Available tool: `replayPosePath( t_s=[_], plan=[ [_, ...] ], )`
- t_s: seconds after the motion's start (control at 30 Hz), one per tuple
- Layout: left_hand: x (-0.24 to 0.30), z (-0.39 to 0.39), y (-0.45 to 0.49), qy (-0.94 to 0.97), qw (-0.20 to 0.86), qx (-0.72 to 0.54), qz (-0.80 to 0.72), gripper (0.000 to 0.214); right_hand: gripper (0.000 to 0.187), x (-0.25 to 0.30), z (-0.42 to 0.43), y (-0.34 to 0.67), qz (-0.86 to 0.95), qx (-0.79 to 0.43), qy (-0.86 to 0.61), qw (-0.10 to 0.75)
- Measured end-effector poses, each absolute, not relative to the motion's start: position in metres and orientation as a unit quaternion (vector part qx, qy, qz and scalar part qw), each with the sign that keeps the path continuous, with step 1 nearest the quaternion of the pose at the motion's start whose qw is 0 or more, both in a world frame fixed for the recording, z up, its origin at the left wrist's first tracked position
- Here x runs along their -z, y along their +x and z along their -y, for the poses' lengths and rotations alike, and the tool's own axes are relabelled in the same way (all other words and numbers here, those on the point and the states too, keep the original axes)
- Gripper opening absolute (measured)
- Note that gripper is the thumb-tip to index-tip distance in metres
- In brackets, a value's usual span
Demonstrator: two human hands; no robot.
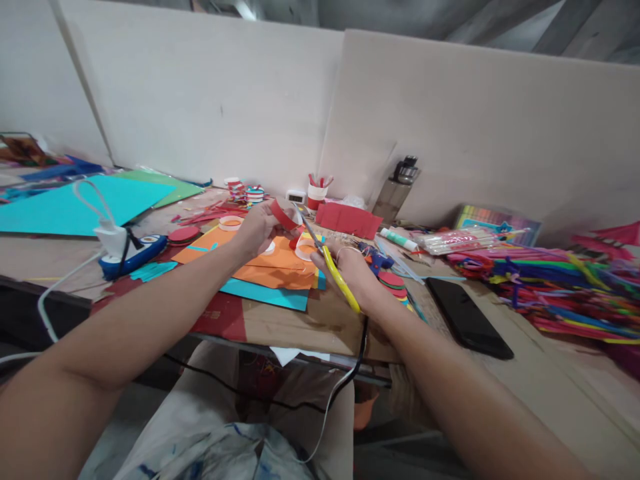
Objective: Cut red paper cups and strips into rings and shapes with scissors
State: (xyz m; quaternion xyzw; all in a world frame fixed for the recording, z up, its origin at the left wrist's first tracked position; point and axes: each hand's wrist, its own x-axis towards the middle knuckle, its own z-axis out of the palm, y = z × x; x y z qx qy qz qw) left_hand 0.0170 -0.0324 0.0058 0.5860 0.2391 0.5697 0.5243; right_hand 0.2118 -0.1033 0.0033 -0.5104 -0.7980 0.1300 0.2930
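My left hand (260, 230) pinches a curved strip of red paper (284, 215) with a pale inner side, bent into a loop. In my right hand (347, 267) is a pair of scissors (340, 280) with yellow handles, its blades pointing up and left beside the red strip. Whether the blades touch the paper I cannot tell. Beneath both hands lie orange paper sheets (275, 275) over a turquoise sheet (270, 294). White rings (231, 223) of paper or tape rest around the orange sheets.
To the right are a black phone (467, 317), bundles of coloured pipe cleaners (560, 287) and a glue stick (399, 239). A bottle (397, 190) stands at the back. A blue power strip (133, 257) with a white plug is on the left. A cable (363, 340) hangs over the front edge.
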Motion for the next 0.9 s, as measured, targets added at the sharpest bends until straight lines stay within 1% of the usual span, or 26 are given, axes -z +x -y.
replayPosePath(
  t_s=[0.17, 0.37, 0.7, 0.9],
  plan=[
    [-0.0040, 0.0348, 0.0209, 0.605, 0.525, -0.552, -0.234, 0.019, 0.027, -0.0028, 0.1041, 0.2116, 0.801, -0.162, -0.498, 0.289],
    [-0.0033, 0.0349, 0.0227, 0.601, 0.530, -0.554, -0.226, 0.019, 0.027, -0.0038, 0.1039, 0.2100, 0.797, -0.159, -0.502, 0.295],
    [-0.0063, 0.0358, 0.0214, 0.579, 0.556, -0.543, -0.247, 0.023, 0.030, -0.0038, 0.1043, 0.2093, 0.792, -0.137, -0.515, 0.299],
    [-0.0065, 0.0342, 0.0195, 0.571, 0.564, -0.543, -0.247, 0.025, 0.031, -0.0028, 0.1027, 0.2092, 0.784, -0.151, -0.521, 0.302]
  ],
)
